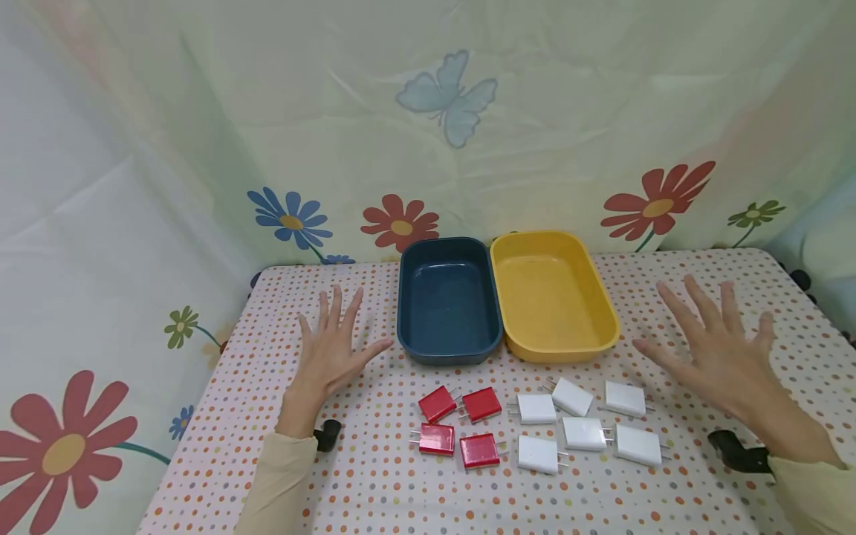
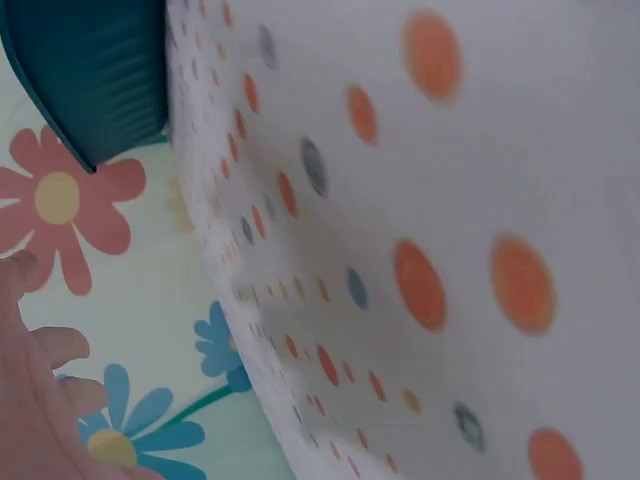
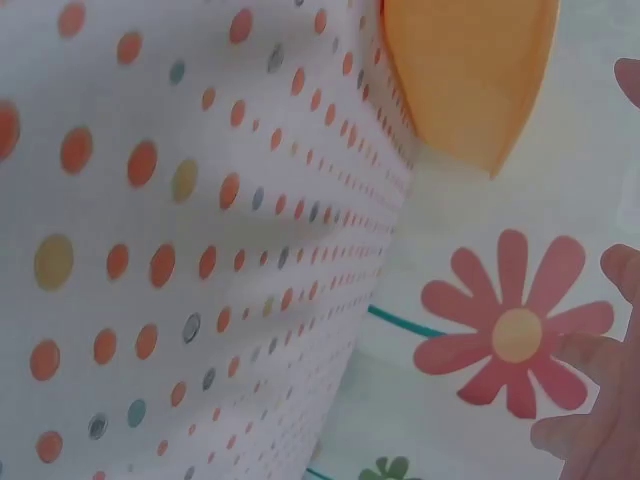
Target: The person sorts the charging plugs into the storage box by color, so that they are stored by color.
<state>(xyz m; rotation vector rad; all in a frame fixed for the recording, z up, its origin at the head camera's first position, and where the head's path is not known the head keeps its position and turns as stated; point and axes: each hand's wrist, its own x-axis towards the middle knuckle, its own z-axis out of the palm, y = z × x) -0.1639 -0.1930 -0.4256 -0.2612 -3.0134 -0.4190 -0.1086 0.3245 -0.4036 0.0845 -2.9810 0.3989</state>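
Red power adapters (image 1: 481, 405), 4 in all, lie on the dotted worktop (image 1: 374, 490) left of 6 white power adapters (image 1: 585, 434), all nearer than the blue tray (image 1: 448, 305) and yellow tray (image 1: 551, 297). Handling looks unstarted, all 10 apparently remaining: the left hand (image 1: 329, 360) and right hand (image 1: 722, 357) have fingers (image 1: 334, 308) spread, gripping none.

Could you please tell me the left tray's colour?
The left tray is dark blue, clearest in head view.

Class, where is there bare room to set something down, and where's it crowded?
Bare: the cloth between the left hand and the red plugs, its near strip below them, and inside the blue tray and yellow tray. Crowded: where white plugs bunch beside the red.
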